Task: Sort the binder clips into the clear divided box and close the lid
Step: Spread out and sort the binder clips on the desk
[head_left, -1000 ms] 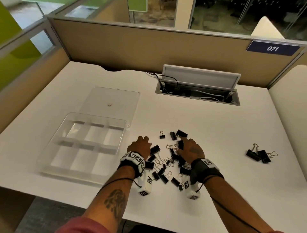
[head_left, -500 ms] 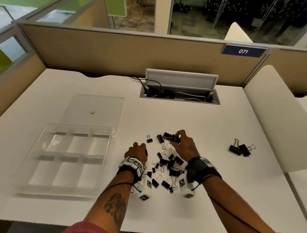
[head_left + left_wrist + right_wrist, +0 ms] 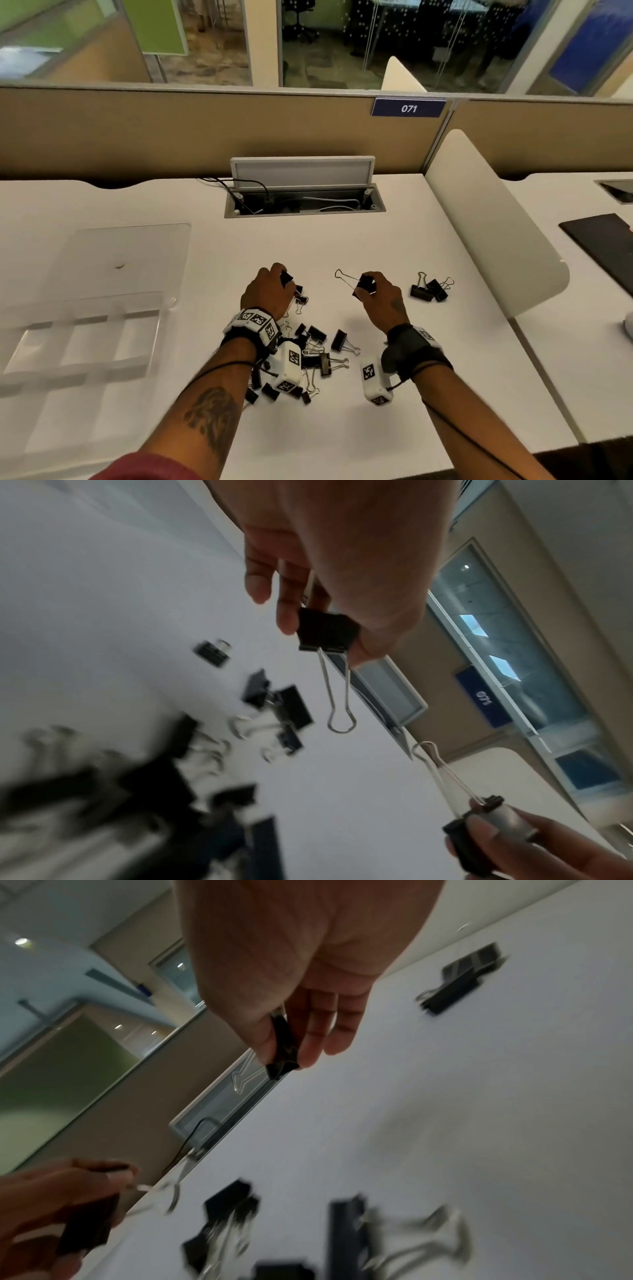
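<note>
My left hand [image 3: 270, 291] is raised above the pile and pinches a black binder clip [image 3: 327, 631] between thumb and fingers, its wire handles hanging down. My right hand [image 3: 378, 296] pinches a larger black binder clip [image 3: 364, 284], with its wire loops pointing left; the same clip [image 3: 282, 1045] shows in the right wrist view. Several loose black clips [image 3: 315, 353] lie in a pile on the white desk between my wrists. Two large clips [image 3: 430, 289] sit apart to the right. The clear divided box [image 3: 75, 346] stands open at the left, its lid [image 3: 120, 260] flat behind it.
A cable hatch [image 3: 303, 195] with its flap raised is set into the desk at the back, cables inside. A tan partition [image 3: 205, 137] walls the rear. A white curved divider [image 3: 489, 226] bounds the desk on the right.
Both hands have lifted off the pile, each with a clip. The right hand moved right toward the two separate clips. The head view has swung to the right.
</note>
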Tool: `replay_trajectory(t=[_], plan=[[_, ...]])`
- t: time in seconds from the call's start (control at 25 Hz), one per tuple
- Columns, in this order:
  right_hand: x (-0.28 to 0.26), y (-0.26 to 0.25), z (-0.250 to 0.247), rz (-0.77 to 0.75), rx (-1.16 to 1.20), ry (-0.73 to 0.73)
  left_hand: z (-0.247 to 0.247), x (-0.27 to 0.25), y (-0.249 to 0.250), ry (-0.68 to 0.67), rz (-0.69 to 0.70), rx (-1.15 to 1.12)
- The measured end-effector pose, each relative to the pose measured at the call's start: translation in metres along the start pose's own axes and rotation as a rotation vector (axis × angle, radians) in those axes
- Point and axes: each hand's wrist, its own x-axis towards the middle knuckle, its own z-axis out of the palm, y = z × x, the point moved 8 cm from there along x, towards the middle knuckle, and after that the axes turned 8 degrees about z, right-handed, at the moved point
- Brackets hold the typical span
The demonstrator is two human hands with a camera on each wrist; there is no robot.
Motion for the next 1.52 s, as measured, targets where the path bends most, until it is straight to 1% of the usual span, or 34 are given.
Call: replay_trajectory(t=[0.12, 0.24, 0.32, 0.48, 0.56, 0.68, 0.8, 1.0, 1.16, 1.2, 1.28, 1.4, 1.52], plan=[[0.011, 0.031, -0.046, 0.068, 0.072, 0.075, 0.03, 0.02, 0.053, 0.026, 0.041, -0.157], [0.024, 0.067, -0.099, 0.125, 0.101, 0.176, 0.074, 0.037, 0.104, -0.028, 0.041, -0.389], [0.036, 0.093, -0.134, 0.161, 0.145, 0.252, 0.103, 0.048, 0.13, -0.058, 0.019, -0.483], [0.058, 0.135, -0.194, 0.244, 0.289, 0.432, 0.152, 0.071, 0.159, -0.064, -0.028, -0.483], [0.069, 0.156, -0.212, 0.308, 0.244, 0.456, 0.176, 0.081, 0.167, -0.096, -0.065, -0.44], [0.084, 0.18, -0.213, 0.405, 0.133, 0.335, 0.198, 0.09, 0.181, -0.133, -0.089, -0.346], [0.093, 0.19, -0.203, 0.423, 0.142, 0.228, 0.209, 0.095, 0.192, -0.146, -0.092, -0.259], [0.105, 0.184, -0.188, 0.347, 0.055, 0.107, 0.223, 0.096, 0.198, -0.205, -0.111, -0.169], [0.11, 0.181, -0.181, 0.324, -0.076, 0.025, 0.226, 0.097, 0.198, -0.237, -0.108, -0.171], [0.11, 0.182, -0.181, 0.333, -0.11, 0.022, 0.226, 0.097, 0.197, -0.25, -0.101, -0.181], [0.108, 0.178, -0.185, 0.326, -0.157, 0.067, 0.223, 0.094, 0.195, -0.279, -0.091, -0.195], [0.101, 0.162, -0.191, 0.248, -0.224, 0.157, 0.205, 0.084, 0.201, -0.281, -0.012, -0.14], [0.091, 0.131, -0.175, 0.148, -0.303, 0.173, 0.173, 0.066, 0.197, -0.242, 0.091, -0.032]])
